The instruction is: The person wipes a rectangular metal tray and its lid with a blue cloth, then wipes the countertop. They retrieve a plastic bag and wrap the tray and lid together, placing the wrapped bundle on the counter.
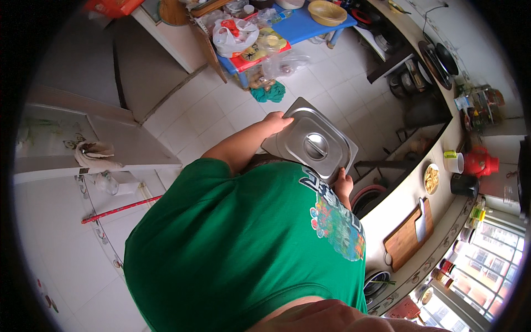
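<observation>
Both my hands hold a rectangular stainless-steel food pan with a flat lid (292, 139) in front of my belly, above the tiled floor. My left hand (278, 123) grips its left rim, the thumb lying on top of the metal. On the near right corner is my right hand (343, 185), its thumb pointing up at the edge; the rest of its fingers are hidden beneath. A round recess with a bar handle (316, 146) sits in the middle of the lid. What the pan contains cannot be seen.
A counter (404, 211) runs along the right, bearing a wooden cutting board (402, 245) with a cleaver (421, 224) and a plate of sliced food (432, 178). Ahead stands a blue table (296, 29) with bags and a yellow basin (327, 12). A teal bag (269, 92) lies on the floor.
</observation>
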Demonstrator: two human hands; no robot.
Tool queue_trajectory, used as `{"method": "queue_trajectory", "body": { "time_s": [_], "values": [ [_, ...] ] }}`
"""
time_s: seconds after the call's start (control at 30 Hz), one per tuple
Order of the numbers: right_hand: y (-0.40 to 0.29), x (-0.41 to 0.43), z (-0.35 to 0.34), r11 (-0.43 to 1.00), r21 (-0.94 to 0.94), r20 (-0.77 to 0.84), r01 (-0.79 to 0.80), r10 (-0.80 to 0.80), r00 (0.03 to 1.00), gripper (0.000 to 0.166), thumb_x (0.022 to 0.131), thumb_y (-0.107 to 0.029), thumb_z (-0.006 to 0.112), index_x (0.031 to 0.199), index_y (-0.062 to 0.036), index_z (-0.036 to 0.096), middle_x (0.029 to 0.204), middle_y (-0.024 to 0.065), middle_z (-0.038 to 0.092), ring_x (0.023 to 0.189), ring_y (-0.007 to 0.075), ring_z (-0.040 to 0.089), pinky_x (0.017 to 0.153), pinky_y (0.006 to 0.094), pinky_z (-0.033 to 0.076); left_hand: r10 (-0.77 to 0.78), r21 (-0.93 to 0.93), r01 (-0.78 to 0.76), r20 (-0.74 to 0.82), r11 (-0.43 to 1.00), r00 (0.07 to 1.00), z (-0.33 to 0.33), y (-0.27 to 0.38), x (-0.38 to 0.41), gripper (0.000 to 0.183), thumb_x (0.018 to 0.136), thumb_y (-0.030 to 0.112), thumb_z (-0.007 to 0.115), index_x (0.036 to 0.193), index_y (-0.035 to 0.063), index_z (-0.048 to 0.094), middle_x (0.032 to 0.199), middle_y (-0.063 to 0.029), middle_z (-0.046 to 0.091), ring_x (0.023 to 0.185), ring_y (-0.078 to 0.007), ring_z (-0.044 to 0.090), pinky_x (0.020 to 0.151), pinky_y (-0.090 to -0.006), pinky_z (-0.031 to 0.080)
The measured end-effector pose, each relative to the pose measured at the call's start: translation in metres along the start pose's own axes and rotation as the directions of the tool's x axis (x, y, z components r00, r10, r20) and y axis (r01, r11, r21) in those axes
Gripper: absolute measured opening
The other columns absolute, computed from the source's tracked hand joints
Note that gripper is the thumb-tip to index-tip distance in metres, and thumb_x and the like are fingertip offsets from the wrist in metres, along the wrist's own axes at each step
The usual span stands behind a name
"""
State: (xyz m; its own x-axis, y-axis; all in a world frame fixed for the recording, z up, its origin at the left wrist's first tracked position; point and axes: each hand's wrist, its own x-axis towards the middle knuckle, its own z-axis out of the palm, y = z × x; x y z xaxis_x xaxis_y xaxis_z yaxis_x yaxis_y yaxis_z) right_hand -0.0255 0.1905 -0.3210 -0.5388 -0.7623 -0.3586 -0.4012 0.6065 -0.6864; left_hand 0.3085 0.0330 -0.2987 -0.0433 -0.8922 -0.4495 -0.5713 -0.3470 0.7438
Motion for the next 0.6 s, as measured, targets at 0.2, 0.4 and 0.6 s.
{"method": "queue_trajectory", "body": {
  "time_s": [0.2, 0.4, 0.6],
  "values": [
    [0.004, -0.002, -0.003, 0.999, 0.003, -0.018, 0.035, -0.034, 0.999, 0.057, 0.087, -0.051, 0.058, 0.073, 0.004, 0.06, 0.07, 0.0214, 0.062, 0.069, 0.0349, 0.059, 0.068, 0.0441, 0.045, -0.022, -0.008, 0.021, -0.007, 1.0, 1.0, 0.003, 0.008, -0.007, 0.059, 0.083, 0.049, 0.061, 0.108, -0.0046, 0.059, 0.106, -0.0222, 0.063, 0.097, -0.0334, 0.062, 0.081, -0.0401, 0.048],
    [0.011, 0.003, -0.002, 1.0, 0.015, -0.028, 0.025, -0.025, 0.999, 0.058, 0.087, -0.05, 0.059, 0.069, 0.0042, 0.059, 0.068, 0.0213, 0.062, 0.066, 0.0347, 0.057, 0.066, 0.0442, 0.044, 0.003, 0.052, -0.003, 0.003, 0.999, 1.0, 0.002, 0.013, -0.01, 0.056, 0.084, 0.048, 0.061, 0.106, -0.0035, 0.06, 0.105, -0.0212, 0.064, 0.096, -0.0331, 0.062, 0.081, -0.04, 0.048],
    [0.007, 0.001, -0.004, 0.999, 0.006, -0.026, 0.04, -0.04, 0.999, 0.058, 0.087, -0.051, 0.058, 0.07, 0.0047, 0.059, 0.068, 0.0213, 0.062, 0.065, 0.0346, 0.057, 0.066, 0.0445, 0.045, -0.019, 0.019, 0.018, 0.028, 1.0, 0.999, 0.003, 0.01, -0.006, 0.058, 0.084, 0.049, 0.061, 0.108, -0.0039, 0.06, 0.107, -0.0222, 0.063, 0.098, -0.0343, 0.062, 0.083, -0.0403, 0.048]
  ]
}}
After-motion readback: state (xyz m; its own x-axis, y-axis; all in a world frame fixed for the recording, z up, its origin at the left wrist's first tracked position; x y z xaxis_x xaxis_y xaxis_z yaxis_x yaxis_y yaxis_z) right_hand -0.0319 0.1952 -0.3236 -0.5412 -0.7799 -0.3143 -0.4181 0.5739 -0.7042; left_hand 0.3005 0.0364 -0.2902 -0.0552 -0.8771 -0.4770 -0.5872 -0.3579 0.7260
